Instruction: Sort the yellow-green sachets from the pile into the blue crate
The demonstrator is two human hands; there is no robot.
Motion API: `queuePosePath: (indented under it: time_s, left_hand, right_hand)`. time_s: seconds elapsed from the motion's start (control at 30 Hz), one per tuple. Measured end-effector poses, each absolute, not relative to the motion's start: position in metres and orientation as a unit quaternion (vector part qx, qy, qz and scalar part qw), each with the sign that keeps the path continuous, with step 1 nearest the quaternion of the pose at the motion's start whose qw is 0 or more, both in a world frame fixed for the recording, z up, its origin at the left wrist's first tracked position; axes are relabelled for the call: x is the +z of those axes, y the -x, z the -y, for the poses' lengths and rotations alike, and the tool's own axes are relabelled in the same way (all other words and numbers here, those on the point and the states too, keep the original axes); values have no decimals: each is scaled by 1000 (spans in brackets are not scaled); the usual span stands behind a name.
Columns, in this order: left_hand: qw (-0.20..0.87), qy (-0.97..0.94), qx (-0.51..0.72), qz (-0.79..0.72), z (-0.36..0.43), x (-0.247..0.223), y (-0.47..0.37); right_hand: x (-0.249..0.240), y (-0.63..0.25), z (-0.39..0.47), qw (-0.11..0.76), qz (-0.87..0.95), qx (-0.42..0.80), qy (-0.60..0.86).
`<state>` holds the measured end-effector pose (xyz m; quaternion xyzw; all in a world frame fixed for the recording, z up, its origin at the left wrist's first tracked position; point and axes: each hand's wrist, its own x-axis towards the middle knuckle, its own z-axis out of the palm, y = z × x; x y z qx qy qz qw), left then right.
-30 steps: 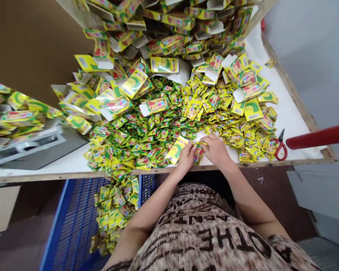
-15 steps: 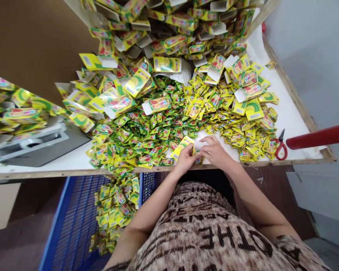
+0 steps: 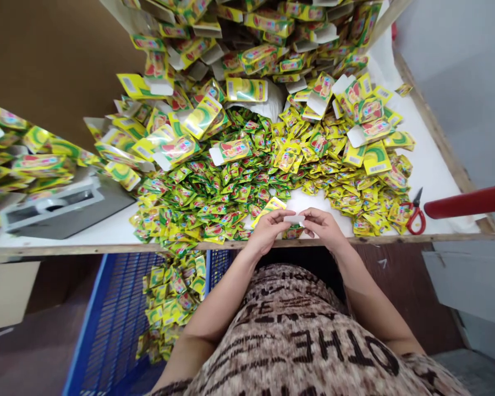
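Near the table's front edge, my left hand (image 3: 267, 231) and my right hand (image 3: 322, 226) face each other, fingers pinched on a small carton (image 3: 293, 219). Its white flap shows between the fingertips, and a bit of green and yellow print sits just below. Most of the carton is hidden by the fingers. Beside my left fingers lies a flat yellow carton (image 3: 270, 210). Past both hands spreads a heap of green sachets (image 3: 231, 187), which turns into yellow sachets (image 3: 338, 176) on the right.
Open-ended cartons (image 3: 247, 91) pile up behind the sachets. Red-handled scissors (image 3: 415, 214) lie at the right beside a red bar (image 3: 470, 199). A grey tape dispenser (image 3: 66, 206) stands at the left. Below the table edge is a blue crate (image 3: 111, 308) with yellow packs.
My right hand has come down and curled its fingers in towards the carton. The white flap now shows between both hands. The whole view has shifted slightly.
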<state>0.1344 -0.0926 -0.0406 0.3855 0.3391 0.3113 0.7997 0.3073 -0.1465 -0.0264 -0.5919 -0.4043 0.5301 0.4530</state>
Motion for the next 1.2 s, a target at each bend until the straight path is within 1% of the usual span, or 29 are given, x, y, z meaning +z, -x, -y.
queuePosePath:
  time_s: [0.1, 0.13, 0.2, 0.3, 0.43, 0.5, 0.63, 0.83, 0.93, 1.07, 1.2]
  left_hand:
    - [774, -378, 366, -353, 93, -44, -142]
    - [749, -390, 391, -367, 93, -46, -145]
    - [686, -432, 427, -400, 93, -49, -147]
    - [623, -500, 423, -427, 91, -50, -147]
    - [624, -530, 405, -407, 88, -48, -147]
    - [624, -539, 396, -404, 88, -47, -148]
    - [587, -579, 398, -402, 87, -48, -151]
    - [608, -603, 383, -345, 78, -50, -146]
    - [575, -647, 385, -320, 77, -48, -143]
    - [526, -676, 422, -297, 82, -50, -142]
    - [487, -687, 453, -293, 88, -55, -139]
  right_hand:
    - [-27, -304, 136, 455, 491, 357, 652]
    - [-27, -303, 134, 459, 505, 329, 653]
    - [-26, -304, 132, 466, 504, 351, 637]
    - [-26, -307, 135, 475, 456, 429, 618]
    - [-28, -310, 138, 491, 400, 471, 614]
    - [-29, -309, 137, 494, 389, 471, 619]
    - [-31, -305, 135, 510, 375, 450, 630]
    - [-26, -307, 131, 498, 385, 459, 627]
    - [-25, -307, 131, 496, 388, 450, 633]
    - [-26, -306, 132, 504, 412, 425, 629]
    - [-27, -305, 136, 485, 460, 410, 620]
